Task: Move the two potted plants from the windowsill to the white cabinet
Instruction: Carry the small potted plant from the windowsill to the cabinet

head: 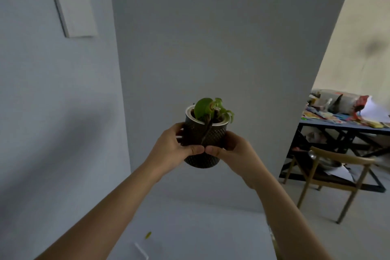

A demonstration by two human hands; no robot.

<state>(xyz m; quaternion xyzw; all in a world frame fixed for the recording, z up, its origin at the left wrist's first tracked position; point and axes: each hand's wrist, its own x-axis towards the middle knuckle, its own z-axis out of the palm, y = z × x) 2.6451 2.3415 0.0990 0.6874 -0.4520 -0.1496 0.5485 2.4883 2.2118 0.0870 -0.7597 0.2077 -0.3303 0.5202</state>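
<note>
A potted plant (203, 133) with a dark textured pot, a white inner rim and a few green leaves is held up in the air at the centre of the head view. My left hand (172, 150) grips its left side and my right hand (233, 151) grips its right side, thumbs meeting on the front of the pot. Below the pot lies the flat top of the white cabinet (200, 228), set against the wall. No second plant and no windowsill are in view.
A grey wall stands close ahead and to the left, with a white switch plate (75, 12). On the cabinet top lie a small green leaf (148, 235) and a white object (141, 250). To the right are a wooden chair (329, 175) and a cluttered dark table (346, 126).
</note>
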